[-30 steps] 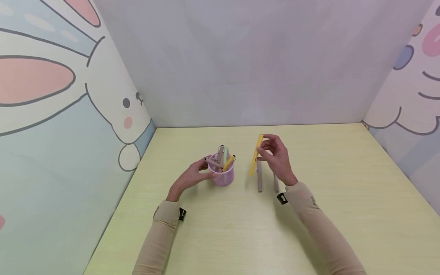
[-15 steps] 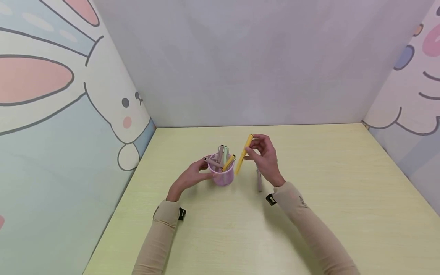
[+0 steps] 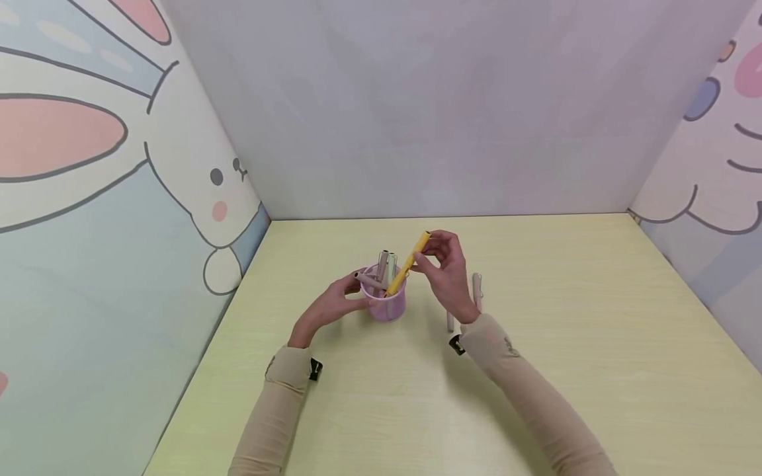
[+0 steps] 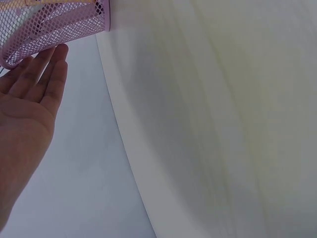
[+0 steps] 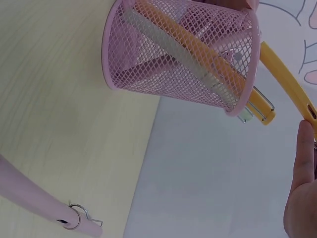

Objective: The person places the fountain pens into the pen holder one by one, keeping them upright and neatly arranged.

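Observation:
My left hand (image 3: 333, 304) holds a pink mesh pen cup (image 3: 388, 310) from its left side, thumb in front and fingers behind. In the left wrist view those fingers lie rather straight against the mesh (image 4: 64, 27). The cup contains several pens, among them mauve pens (image 3: 381, 266), a pale green pen (image 3: 391, 263) and a yellow pen (image 5: 264, 108). Between thumb and fingertips, my right hand (image 3: 449, 277) pinches another yellow pen (image 3: 419, 246). That pen slants down to the left, its lower end by the cup's opening; the right wrist view shows this end near the rim.
Two mauve pens lie on the pale wooden table right of the cup: one (image 3: 477, 287) beyond my right wrist, the other (image 3: 450, 322) partly hidden by that hand. A grey wall (image 3: 440, 132) stands behind, with cartoon-printed panels (image 3: 196, 192) at the sides.
My right hand has moved left with the yellow pen, from above the mauve pens to the cup, and the pen leans more. The left hand and cup have stayed put.

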`<state>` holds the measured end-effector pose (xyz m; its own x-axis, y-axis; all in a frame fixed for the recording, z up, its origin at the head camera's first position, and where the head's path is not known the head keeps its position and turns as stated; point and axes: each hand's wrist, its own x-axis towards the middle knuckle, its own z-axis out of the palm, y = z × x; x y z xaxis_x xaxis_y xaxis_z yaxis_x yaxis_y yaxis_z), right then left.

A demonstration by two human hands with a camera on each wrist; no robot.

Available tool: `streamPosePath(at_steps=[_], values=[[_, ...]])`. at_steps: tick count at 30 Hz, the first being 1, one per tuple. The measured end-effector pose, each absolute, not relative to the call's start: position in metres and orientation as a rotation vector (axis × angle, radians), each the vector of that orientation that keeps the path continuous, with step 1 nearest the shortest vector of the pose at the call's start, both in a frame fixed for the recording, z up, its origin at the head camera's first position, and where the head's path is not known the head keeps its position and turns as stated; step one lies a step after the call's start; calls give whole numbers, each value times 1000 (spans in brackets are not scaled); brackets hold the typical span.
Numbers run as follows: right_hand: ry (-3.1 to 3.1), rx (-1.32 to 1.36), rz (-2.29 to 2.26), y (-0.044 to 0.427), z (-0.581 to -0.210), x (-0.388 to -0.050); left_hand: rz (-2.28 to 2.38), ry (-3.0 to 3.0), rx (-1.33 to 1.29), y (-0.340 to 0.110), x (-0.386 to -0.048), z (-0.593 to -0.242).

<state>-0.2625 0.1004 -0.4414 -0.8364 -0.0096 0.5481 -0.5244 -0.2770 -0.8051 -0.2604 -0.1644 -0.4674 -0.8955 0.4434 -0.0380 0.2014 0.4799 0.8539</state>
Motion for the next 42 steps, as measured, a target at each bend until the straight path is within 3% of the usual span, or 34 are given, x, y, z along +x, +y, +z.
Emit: streamPosePath(at_steps=[23,42], values=[[-1876,594,1959,116,-452,-262,1377,2471,541,-164,-260,-467],[-2174,86,1965,199,-464,-268,1381,2463,555,-165,-260,-467]])
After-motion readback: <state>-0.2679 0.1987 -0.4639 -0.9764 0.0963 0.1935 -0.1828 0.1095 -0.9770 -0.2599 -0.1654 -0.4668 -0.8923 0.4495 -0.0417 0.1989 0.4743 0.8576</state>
